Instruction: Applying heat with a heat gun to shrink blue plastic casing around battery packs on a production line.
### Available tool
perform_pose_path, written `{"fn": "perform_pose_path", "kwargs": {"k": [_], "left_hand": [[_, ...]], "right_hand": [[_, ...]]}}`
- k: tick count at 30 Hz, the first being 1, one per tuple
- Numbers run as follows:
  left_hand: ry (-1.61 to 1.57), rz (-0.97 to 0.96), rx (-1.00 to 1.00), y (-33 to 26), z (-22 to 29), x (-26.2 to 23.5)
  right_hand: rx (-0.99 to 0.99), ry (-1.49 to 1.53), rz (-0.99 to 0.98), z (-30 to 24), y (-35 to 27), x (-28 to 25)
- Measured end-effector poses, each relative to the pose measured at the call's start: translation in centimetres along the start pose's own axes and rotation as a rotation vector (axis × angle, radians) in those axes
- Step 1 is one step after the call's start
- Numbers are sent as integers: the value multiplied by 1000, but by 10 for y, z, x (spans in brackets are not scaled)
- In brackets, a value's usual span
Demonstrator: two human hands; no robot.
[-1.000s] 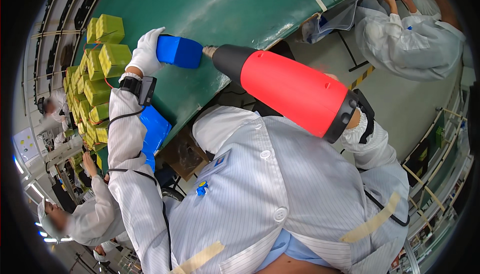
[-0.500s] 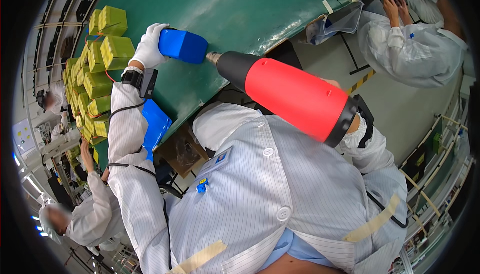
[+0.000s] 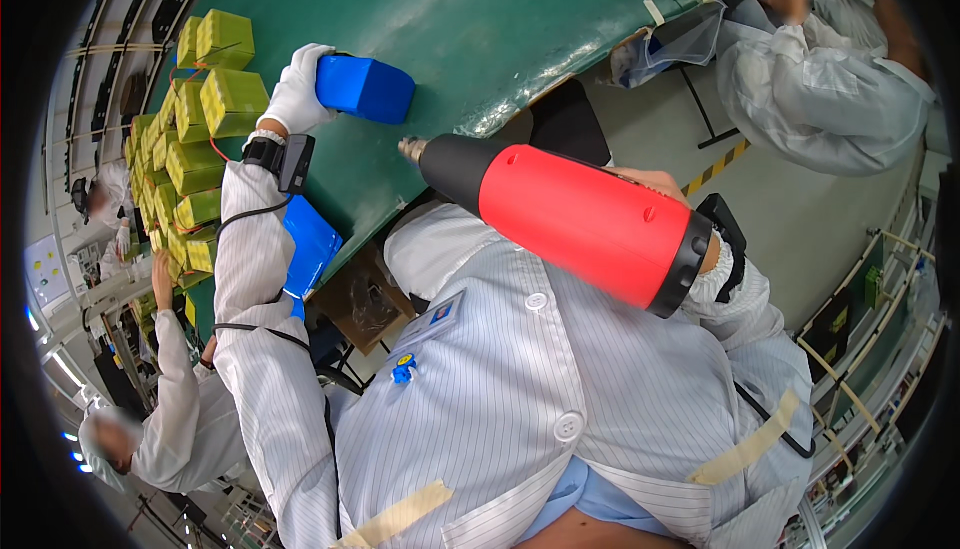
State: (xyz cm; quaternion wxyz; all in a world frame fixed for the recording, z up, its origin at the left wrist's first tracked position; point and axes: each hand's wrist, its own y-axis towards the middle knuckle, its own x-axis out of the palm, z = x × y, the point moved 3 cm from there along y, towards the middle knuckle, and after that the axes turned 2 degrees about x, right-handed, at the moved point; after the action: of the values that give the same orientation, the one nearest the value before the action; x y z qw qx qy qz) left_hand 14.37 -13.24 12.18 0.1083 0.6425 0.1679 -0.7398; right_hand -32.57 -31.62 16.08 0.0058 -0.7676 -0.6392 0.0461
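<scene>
My left hand (image 3: 297, 92), in a white glove, is closed on the left end of a blue-wrapped block (image 3: 366, 89), holding it over the green tabletop. A red and black heat gun (image 3: 580, 221) is in my right hand (image 3: 648, 182), which is mostly hidden behind the gun's body. Its metal nozzle points up and left, a short gap below the block's right end, not touching it. Beneath my left forearm lies a flat blue plastic piece (image 3: 312, 244) at the table's near edge.
Several yellow-wrapped blocks (image 3: 195, 164) with red wires are piled on the left of the green table (image 3: 480, 19). A co-worker (image 3: 185, 414) reaches toward the pile from the lower left. Another person (image 3: 820, 99) sits at the upper right, beside a clear plastic bag (image 3: 690, 44). A cardboard box (image 3: 365, 299) stands below the table edge.
The heat gun's nozzle has swung down and slightly left, away from the blue block's end. My left hand and the block have hardly moved. The lower-left co-worker's arm has shifted a little.
</scene>
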Motion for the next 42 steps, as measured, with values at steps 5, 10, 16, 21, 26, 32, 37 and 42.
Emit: {"fn": "perform_pose_path", "kwargs": {"k": [5,10,16,21,26,32,37,42], "left_hand": [[-4,13,20,1,3,0],[0,16,24,1,1,1],[-7,25,31,0,1,-1],[-33,42,28,-1,2,-2],[-62,29,3,0,4,-1],[-72,29,-3,-2,2,1],[-64,18,-2,2,4,-2],[-71,19,-12,-5,2,-2]], "right_hand": [[-126,-98,-1,4,-2,2],[-46,-7,71,13,-5,0],[-176,-185,121,-3,6,-5],[-373,-289,154,-1,8,-9],[-255,-303,195,20,-2,-13],[-394,-419,192,15,-2,-14],[-297,-250,42,9,-8,-14],[-10,-27,87,-5,-5,-7]]}}
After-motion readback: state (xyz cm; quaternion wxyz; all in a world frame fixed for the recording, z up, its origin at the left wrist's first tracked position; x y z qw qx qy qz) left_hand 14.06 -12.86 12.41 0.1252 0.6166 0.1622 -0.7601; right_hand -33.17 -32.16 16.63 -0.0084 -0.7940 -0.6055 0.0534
